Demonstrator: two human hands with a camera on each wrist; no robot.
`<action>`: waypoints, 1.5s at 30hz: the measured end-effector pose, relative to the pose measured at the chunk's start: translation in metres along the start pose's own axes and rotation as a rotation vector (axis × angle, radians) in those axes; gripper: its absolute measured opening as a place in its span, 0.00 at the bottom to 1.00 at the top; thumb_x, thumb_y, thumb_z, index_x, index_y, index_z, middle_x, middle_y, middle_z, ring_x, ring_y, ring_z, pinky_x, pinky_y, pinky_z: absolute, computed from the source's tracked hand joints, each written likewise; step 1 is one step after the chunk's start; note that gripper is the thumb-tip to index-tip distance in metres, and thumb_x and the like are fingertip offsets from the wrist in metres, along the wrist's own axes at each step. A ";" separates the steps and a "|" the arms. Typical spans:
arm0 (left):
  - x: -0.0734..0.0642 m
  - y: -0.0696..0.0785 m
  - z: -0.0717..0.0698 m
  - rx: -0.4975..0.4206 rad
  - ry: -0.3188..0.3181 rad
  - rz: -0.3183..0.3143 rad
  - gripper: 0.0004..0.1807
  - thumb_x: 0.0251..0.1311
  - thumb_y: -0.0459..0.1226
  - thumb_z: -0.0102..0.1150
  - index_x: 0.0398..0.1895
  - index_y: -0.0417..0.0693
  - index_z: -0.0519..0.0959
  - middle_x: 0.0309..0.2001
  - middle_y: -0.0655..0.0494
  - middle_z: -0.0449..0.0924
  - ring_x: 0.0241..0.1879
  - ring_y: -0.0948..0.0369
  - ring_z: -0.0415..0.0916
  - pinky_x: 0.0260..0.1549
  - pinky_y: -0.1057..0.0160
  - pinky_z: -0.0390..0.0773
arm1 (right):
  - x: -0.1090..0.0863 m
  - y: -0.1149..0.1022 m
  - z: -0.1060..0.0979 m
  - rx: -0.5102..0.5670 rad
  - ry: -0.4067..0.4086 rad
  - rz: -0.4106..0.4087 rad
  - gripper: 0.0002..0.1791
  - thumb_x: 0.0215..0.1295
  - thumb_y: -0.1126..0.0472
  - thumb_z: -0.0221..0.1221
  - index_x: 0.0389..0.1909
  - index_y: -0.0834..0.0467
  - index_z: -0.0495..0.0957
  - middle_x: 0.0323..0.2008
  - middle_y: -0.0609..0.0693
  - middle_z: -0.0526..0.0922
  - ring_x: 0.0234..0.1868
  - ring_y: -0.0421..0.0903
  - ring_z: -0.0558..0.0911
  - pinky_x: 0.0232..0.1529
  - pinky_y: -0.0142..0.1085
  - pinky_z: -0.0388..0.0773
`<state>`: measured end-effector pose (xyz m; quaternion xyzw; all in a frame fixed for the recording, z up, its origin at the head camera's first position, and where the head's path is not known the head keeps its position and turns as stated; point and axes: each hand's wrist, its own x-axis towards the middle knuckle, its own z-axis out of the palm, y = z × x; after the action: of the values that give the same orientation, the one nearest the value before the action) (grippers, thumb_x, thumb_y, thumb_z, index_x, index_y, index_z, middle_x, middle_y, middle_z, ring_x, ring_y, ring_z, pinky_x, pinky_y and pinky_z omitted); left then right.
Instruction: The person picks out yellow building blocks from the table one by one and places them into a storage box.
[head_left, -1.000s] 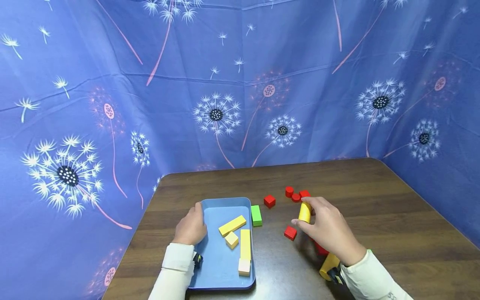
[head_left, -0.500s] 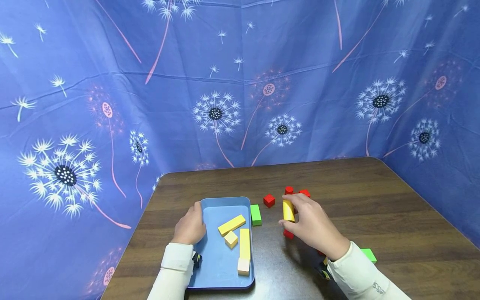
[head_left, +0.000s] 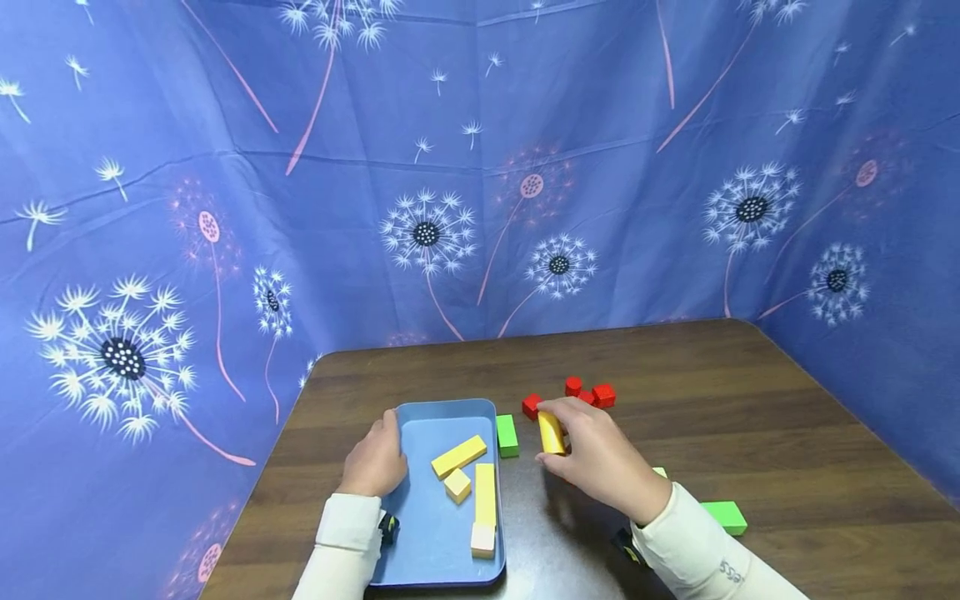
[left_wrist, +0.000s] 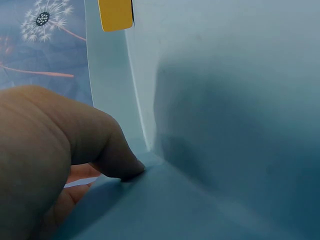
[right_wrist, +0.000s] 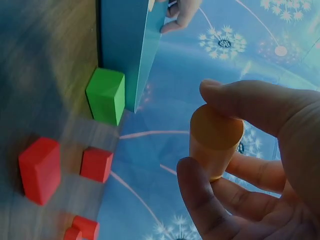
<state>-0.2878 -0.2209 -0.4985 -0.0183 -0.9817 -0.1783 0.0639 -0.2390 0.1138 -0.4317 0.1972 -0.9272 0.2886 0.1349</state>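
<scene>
My left hand (head_left: 377,454) grips the far left side of a blue tray (head_left: 442,575); in the left wrist view the thumb (left_wrist: 107,140) lies over its wall, with fingers beyond it. Inside the tray are two long yellow blocks (head_left: 459,456) and two small pale yellow cubes (head_left: 457,485). My right hand (head_left: 603,458) holds a yellow cylinder (head_left: 551,432) above the table, right of the tray. The right wrist view shows that cylinder (right_wrist: 214,140) between thumb and fingers. A green block (head_left: 507,436) stands close against the tray's right side.
Several red blocks (head_left: 603,395) lie on the brown wooden table (head_left: 675,375) behind the right hand, one red cube (head_left: 531,406) nearer the tray. Another green block (head_left: 723,517) rests beside the right sleeve. A blue dandelion-print cloth (head_left: 480,167) hangs around the table.
My right hand has carried the yellow cylinder leftward toward the tray. The left hand has kept its hold on the tray. The head view has shifted slightly.
</scene>
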 end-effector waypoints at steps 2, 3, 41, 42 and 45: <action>0.000 0.000 -0.001 0.001 0.000 0.003 0.37 0.62 0.30 0.61 0.74 0.33 0.61 0.59 0.32 0.78 0.47 0.40 0.85 0.43 0.39 0.83 | -0.001 -0.003 0.003 0.006 -0.004 -0.010 0.37 0.46 0.57 0.82 0.60 0.55 0.81 0.54 0.45 0.82 0.44 0.39 0.80 0.39 0.30 0.82; 0.000 0.000 -0.001 0.001 0.000 0.006 0.37 0.62 0.30 0.61 0.74 0.33 0.61 0.59 0.32 0.78 0.47 0.40 0.85 0.43 0.39 0.83 | -0.002 -0.005 0.005 0.005 -0.006 -0.017 0.37 0.46 0.56 0.82 0.60 0.55 0.81 0.54 0.45 0.82 0.44 0.38 0.80 0.39 0.30 0.82; -0.001 -0.005 0.002 -0.002 0.025 0.000 0.37 0.59 0.31 0.63 0.72 0.35 0.64 0.58 0.34 0.80 0.42 0.42 0.85 0.35 0.41 0.83 | -0.009 -0.049 0.049 -0.004 -0.210 -0.268 0.33 0.57 0.68 0.70 0.65 0.47 0.78 0.55 0.45 0.78 0.49 0.38 0.80 0.48 0.32 0.82; -0.001 -0.005 0.002 0.000 0.025 0.000 0.37 0.59 0.31 0.63 0.72 0.35 0.64 0.58 0.34 0.80 0.42 0.42 0.85 0.35 0.41 0.83 | -0.009 -0.050 0.050 -0.003 -0.213 -0.266 0.33 0.57 0.68 0.70 0.65 0.47 0.78 0.54 0.44 0.78 0.48 0.37 0.80 0.48 0.32 0.82; 0.000 -0.005 0.002 0.001 0.022 0.003 0.37 0.59 0.31 0.64 0.73 0.35 0.63 0.59 0.34 0.80 0.42 0.43 0.85 0.34 0.42 0.83 | -0.008 -0.051 0.051 -0.007 -0.231 -0.262 0.33 0.57 0.68 0.70 0.65 0.48 0.79 0.53 0.43 0.79 0.45 0.36 0.79 0.47 0.31 0.82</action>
<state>-0.2879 -0.2253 -0.5023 -0.0176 -0.9810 -0.1781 0.0747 -0.2157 0.0473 -0.4507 0.3478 -0.9038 0.2408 0.0646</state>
